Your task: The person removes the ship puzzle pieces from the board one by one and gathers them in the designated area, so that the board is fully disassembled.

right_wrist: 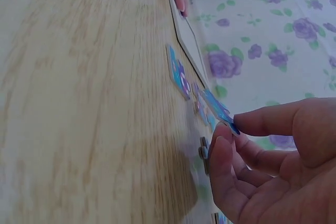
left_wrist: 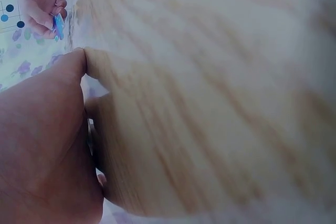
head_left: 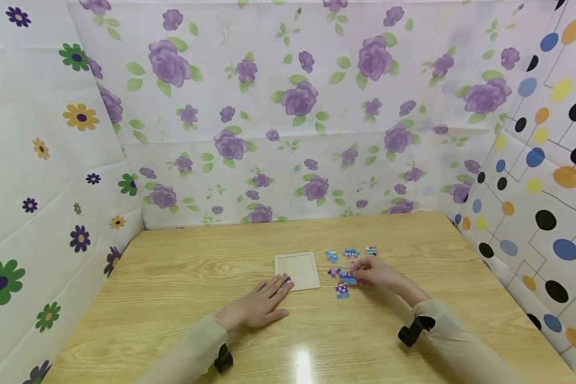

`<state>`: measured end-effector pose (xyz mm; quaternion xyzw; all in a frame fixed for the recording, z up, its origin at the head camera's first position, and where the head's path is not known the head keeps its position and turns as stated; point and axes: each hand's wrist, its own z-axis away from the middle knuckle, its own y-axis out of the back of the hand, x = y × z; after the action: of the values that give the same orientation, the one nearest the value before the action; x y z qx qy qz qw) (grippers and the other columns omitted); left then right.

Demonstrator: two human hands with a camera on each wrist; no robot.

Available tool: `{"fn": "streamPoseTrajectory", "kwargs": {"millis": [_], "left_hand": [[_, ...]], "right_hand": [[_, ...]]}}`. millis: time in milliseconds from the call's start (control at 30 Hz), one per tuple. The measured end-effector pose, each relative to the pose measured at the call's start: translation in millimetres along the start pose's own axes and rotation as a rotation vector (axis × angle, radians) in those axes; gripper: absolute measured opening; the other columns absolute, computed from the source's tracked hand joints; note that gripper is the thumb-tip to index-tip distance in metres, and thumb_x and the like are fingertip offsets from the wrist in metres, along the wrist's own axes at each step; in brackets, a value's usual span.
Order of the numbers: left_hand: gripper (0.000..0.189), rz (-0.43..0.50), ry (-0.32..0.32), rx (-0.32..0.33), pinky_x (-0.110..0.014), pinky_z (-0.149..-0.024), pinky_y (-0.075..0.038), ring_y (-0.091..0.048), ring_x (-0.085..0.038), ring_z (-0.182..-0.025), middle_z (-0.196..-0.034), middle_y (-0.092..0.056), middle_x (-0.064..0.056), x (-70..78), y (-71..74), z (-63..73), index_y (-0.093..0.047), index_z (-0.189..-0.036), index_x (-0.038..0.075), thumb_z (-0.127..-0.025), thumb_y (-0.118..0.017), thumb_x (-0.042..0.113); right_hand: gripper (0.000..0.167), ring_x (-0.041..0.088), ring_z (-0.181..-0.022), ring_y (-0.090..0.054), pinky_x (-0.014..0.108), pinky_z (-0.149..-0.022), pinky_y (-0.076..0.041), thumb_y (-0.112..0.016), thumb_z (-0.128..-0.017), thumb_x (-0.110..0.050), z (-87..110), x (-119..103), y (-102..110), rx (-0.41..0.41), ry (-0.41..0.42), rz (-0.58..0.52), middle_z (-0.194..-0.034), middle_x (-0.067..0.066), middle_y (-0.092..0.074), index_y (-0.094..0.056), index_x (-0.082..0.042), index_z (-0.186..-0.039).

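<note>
My right hand (head_left: pixel 376 273) pinches a blue and purple jigsaw puzzle piece (right_wrist: pixel 220 110) between thumb and fingers, lifted off the table. Below and around it lie several other pieces, among them a purple-and-blue piece (head_left: pixel 342 290) nearest me and a blue piece (head_left: pixel 332 256) farther back. My left hand (head_left: pixel 259 305) lies flat with fingers spread, its fingertips over the near left corner of the pale square puzzle tray (head_left: pixel 300 271). Part of a purple piece (head_left: pixel 288 279) shows at those fingertips; the rest of it is hidden.
The wooden table (head_left: pixel 197 256) runs back to a wall of purple-flowered cloth (head_left: pixel 269 160). Patterned cloths also hang at both sides. At the back right of the pieces lies a small one with orange and blue (head_left: pixel 372 250).
</note>
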<state>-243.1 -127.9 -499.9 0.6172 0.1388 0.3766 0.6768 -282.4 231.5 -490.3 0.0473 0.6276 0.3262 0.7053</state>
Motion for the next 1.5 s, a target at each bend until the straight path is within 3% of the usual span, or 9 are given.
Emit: {"fn": "streamPoseTrajectory", "kwargs": {"millis": [300, 700, 933, 1167, 1500], "left_hand": [[0.069, -0.03, 0.014, -0.021, -0.053, -0.12, -0.013, -0.002, -0.028, -0.152, -0.164, -0.001, -0.013, 2.6, 4.9, -0.5, -0.007, -0.157, 0.013, -0.104, -0.034, 0.047], [0.07, -0.019, 0.004, 0.002, -0.055, -0.119, -0.013, -0.003, -0.03, -0.152, -0.164, -0.001, -0.013, 1.4, -0.9, -0.7, -0.005, -0.158, 0.014, -0.103, -0.032, 0.05], [0.068, -0.043, 0.025, -0.005, -0.051, -0.121, -0.014, -0.003, -0.027, -0.152, -0.164, -0.001, -0.011, 3.0, 2.5, -0.5, -0.007, -0.158, 0.015, -0.104, -0.033, 0.047], [0.07, -0.026, 0.004, 0.009, -0.053, -0.12, -0.013, -0.003, -0.028, -0.152, -0.164, 0.0, -0.012, -1.1, -2.0, -2.6, -0.005, -0.158, 0.015, -0.103, -0.031, 0.05], [0.069, -0.025, 0.019, -0.009, -0.053, -0.12, -0.013, -0.004, -0.029, -0.152, -0.164, -0.001, -0.012, 3.5, 2.2, -0.2, -0.007, -0.158, 0.014, -0.104, -0.034, 0.047]], "right_hand": [[0.015, 0.014, -0.073, -0.061, 0.029, -0.065, -0.052, -0.058, -0.095, -0.009, 7.7, 5.2, 10.3, -0.013, -0.009, 0.041, -0.085, 0.008, -0.065, -0.064, 0.004, -0.101], [0.017, 0.012, -0.065, -0.062, 0.026, -0.058, -0.05, -0.06, -0.093, -0.009, 17.8, 10.4, 20.4, -0.078, -0.007, 0.056, -0.075, 0.005, -0.066, -0.066, 0.006, -0.1], [0.011, 0.012, -0.062, -0.061, 0.027, -0.057, -0.051, -0.066, -0.09, -0.011, 15.7, 10.4, 14.6, -0.002, -0.015, 0.155, -0.074, 0.004, -0.066, -0.067, 0.0, -0.091], [0.012, 0.012, -0.06, -0.062, 0.028, -0.057, -0.052, -0.074, -0.083, -0.013, 16.4, 5.3, 8.4, 0.043, -0.024, 0.24, -0.07, 0.001, -0.065, -0.067, -0.004, -0.08], [0.011, 0.012, -0.057, -0.06, 0.026, -0.054, -0.051, -0.074, -0.083, -0.01, 18.7, 1.3, 6.4, 0.09, -0.053, 0.264, -0.07, 0.003, -0.064, -0.066, -0.004, -0.079]]}}
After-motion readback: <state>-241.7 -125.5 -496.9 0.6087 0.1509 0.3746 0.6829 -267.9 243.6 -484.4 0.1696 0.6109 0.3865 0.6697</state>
